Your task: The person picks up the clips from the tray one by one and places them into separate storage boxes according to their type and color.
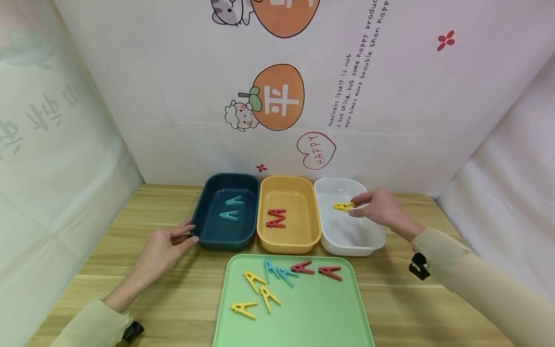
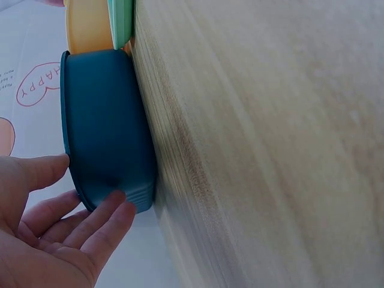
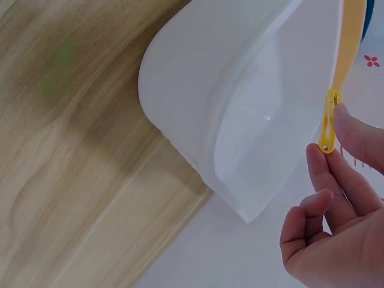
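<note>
My right hand point(image 1: 356, 206) pinches a yellow clothespin point(image 1: 343, 206) point(image 3: 328, 123) between thumb and fingertips, held over the white bin point(image 1: 353, 243) point(image 3: 198, 90). My left hand point(image 1: 184, 232) point(image 2: 72, 210) rests with straight fingers against the near left corner of the dark blue bin point(image 1: 204, 226) point(image 2: 105, 126), which holds two light blue clothespins point(image 1: 231, 208). The yellow bin point(image 1: 303, 226) between them holds two red clothespins point(image 1: 276, 218). On the green tray point(image 1: 312, 313) lie several loose clothespins: yellow point(image 1: 256, 294), blue point(image 1: 277, 273) and red point(image 1: 318, 270).
The three bins stand in a row on a wooden table point(image 1: 186, 299), just behind the green tray. A printed white backdrop point(image 1: 390, 96) closes off the back and both sides. Bare tabletop shows left and right of the tray.
</note>
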A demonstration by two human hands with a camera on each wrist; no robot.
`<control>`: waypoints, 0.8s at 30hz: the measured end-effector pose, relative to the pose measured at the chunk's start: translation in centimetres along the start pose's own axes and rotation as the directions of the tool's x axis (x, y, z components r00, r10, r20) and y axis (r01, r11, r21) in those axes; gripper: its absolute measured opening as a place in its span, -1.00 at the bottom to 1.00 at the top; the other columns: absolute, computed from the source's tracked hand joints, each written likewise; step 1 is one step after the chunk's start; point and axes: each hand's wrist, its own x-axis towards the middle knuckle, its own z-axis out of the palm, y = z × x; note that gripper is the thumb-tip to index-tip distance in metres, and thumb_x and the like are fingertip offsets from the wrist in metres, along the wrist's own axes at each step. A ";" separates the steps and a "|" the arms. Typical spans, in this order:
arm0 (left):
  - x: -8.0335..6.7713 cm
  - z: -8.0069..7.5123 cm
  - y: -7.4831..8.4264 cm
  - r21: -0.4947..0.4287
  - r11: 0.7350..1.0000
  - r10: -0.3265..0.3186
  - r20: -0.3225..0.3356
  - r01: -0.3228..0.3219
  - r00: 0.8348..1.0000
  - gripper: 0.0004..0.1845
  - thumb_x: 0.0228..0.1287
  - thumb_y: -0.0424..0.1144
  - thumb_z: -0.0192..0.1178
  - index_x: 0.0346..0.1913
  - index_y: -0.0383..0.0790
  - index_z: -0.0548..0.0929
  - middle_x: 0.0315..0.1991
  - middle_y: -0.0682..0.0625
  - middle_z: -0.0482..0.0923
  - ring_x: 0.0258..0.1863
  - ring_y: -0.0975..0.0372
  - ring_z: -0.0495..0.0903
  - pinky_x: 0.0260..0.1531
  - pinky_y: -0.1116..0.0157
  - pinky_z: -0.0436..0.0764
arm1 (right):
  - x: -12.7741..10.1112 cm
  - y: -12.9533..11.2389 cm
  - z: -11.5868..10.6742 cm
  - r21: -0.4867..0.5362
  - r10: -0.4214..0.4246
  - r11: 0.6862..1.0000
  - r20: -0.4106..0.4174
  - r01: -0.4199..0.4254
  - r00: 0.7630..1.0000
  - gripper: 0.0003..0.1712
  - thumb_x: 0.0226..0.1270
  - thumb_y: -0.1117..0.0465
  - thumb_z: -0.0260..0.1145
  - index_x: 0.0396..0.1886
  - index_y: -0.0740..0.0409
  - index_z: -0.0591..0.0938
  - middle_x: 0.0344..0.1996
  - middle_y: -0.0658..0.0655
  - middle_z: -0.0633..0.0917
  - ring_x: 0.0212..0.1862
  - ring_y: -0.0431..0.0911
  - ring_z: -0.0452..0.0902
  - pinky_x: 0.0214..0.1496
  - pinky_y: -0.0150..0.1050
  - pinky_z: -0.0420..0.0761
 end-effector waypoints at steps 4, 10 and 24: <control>0.0 0.0 -0.1 -0.003 1.000 0.000 0.001 0.000 1.000 -0.59 0.46 -0.29 0.39 0.23 -0.48 0.69 0.36 -0.31 0.52 -0.08 -0.01 0.80 -0.20 0.24 0.79 | 0.7 0.0 0.3 -0.022 -0.003 1.000 0.006 0.003 1.000 -0.48 0.31 0.11 0.58 0.15 0.34 0.76 0.03 0.32 0.78 0.15 0.25 0.61 0.06 0.09 0.67; 0.0 0.0 0.0 -0.006 1.000 -0.007 0.003 0.007 1.000 -0.59 0.46 -0.29 0.38 0.23 -0.48 0.69 0.36 -0.30 0.52 -0.06 -0.02 0.80 -0.19 0.23 0.79 | 1.6 -0.2 0.8 -0.016 0.007 1.000 0.021 -0.006 1.000 -0.49 0.31 0.13 0.58 0.14 0.37 0.75 0.03 0.33 0.78 0.12 0.23 0.63 0.06 0.09 0.68; 0.1 -0.1 0.1 -0.011 1.000 -0.013 0.005 0.013 1.000 -0.59 0.46 -0.30 0.39 0.23 -0.49 0.68 0.37 -0.31 0.50 -0.06 -0.03 0.79 -0.18 0.22 0.79 | 1.5 0.0 1.1 -0.065 -0.056 0.996 -0.003 0.056 0.998 -0.55 0.32 0.21 0.56 0.06 0.46 0.75 -0.11 0.31 0.80 0.03 0.22 0.66 0.00 0.07 0.70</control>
